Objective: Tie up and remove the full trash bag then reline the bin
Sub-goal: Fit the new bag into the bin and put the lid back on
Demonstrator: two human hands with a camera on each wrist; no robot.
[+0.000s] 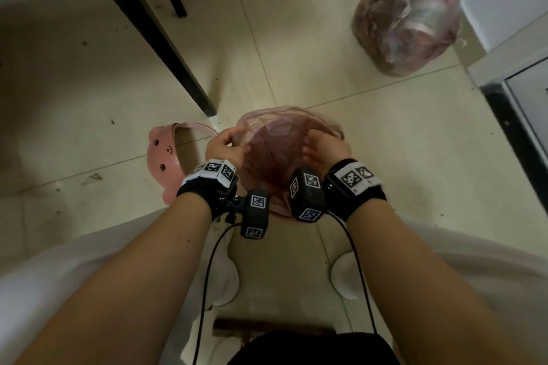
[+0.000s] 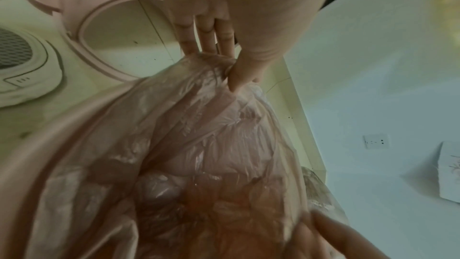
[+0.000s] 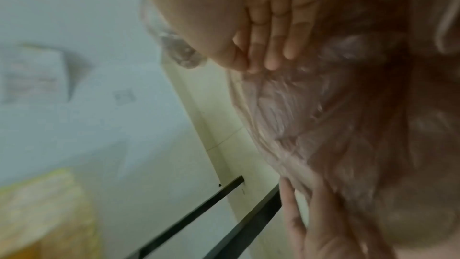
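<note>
— Left hand (image 1: 224,144)?
— Pinched the liner (image 1: 275,151) at its edge, thumb against straight fingers.
— Right hand (image 1: 324,147)?
— Lay at the liner's opposite edge, fingers together on the film. Could not tell whether gripping or merely touching; too blurred in the right wrist view.
— Liner's lie?
— Hung between the two hands, mouth stretched from one to the other, body sagging down into the bin (image 2: 49,135). Probably needed turning outward and down over the rim, just below and outside each hand; neither hand plainly nearer.
— Full trash bag (image 1: 406,28)?
— Sat on the floor, well apart, ahead and beyond the right hand.
— Writing?
— Found none readable. Saw only a drawn bear face on the pink ring (image 1: 166,157) just outside the left hand, and coded squares on the wristbands.
</note>
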